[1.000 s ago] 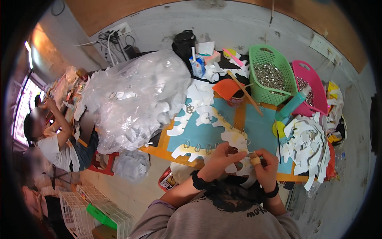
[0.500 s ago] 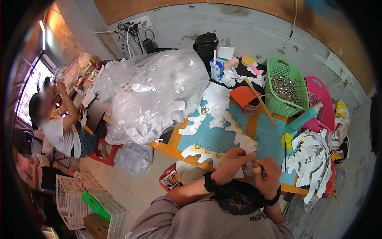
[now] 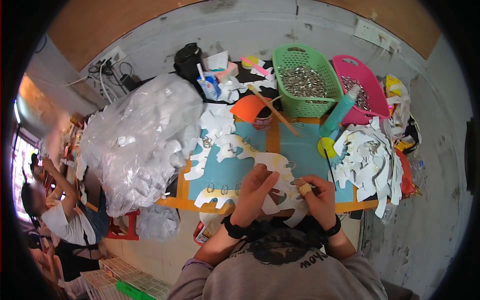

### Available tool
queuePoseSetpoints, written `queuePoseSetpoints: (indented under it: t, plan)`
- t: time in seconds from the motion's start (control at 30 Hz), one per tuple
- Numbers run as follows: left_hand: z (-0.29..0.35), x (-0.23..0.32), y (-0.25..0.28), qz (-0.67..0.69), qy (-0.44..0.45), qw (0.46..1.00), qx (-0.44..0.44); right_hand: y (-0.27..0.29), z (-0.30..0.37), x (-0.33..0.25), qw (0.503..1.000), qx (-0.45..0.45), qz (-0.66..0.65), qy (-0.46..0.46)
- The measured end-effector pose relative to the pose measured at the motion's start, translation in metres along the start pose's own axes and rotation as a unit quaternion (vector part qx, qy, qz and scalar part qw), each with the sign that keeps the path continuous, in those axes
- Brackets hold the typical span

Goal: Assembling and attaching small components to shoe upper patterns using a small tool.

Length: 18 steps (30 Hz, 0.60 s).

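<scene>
A white cut-out piece (image 3: 272, 160) with a wavy edge lies over the table's front part, partly covered by my hands. My left hand (image 3: 256, 192) is closed on its left side, thumb on top. At the right edge of the piece, my right hand (image 3: 320, 199) pinches what looks like a small metal clip; tan tape (image 3: 304, 188) wraps one finger. A wire clip (image 3: 291, 165) sticks out from the piece's upper edge. To the left, another white cut-out (image 3: 217, 196) carries oval wire clips (image 3: 224, 189) along its edge. More clipped cut-outs (image 3: 227, 145) lie behind.
Green (image 3: 315, 106) and pink (image 3: 372, 110) baskets of metal clips stand at the back right. Before them are a teal bottle (image 3: 340, 111), a wooden stick (image 3: 274, 111) and piled white cut-outs (image 3: 367, 165). A large clear plastic bag (image 3: 135, 135) fills the left. Another person (image 3: 60, 215) sits far left.
The view has swung right, shifting the scene leftward. My hands, close together before, are now farther apart, and more of the white cut-out shows between them.
</scene>
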<state>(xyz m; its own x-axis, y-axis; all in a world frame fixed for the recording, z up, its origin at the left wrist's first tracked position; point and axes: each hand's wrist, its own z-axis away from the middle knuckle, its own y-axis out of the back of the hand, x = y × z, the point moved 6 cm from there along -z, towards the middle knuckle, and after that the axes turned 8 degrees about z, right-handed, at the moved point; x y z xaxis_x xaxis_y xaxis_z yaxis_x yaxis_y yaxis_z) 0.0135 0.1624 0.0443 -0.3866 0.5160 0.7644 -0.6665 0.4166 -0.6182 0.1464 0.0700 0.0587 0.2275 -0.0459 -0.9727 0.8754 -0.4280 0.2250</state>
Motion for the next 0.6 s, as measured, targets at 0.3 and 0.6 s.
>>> queuePoseSetpoints:
  t: [0.3, 0.6]
  plan:
    - [-0.011, -0.004, -0.019, -0.008, -0.007, 1.000, 0.001, 0.017, 0.002, 0.006, 0.994, 0.040, -0.059, -0.077]
    - [0.000, -0.029, -0.021, -0.093, 0.083, 0.991, -0.054, 0.024, 0.001, 0.026, 0.971, -0.037, -0.200, -0.128]
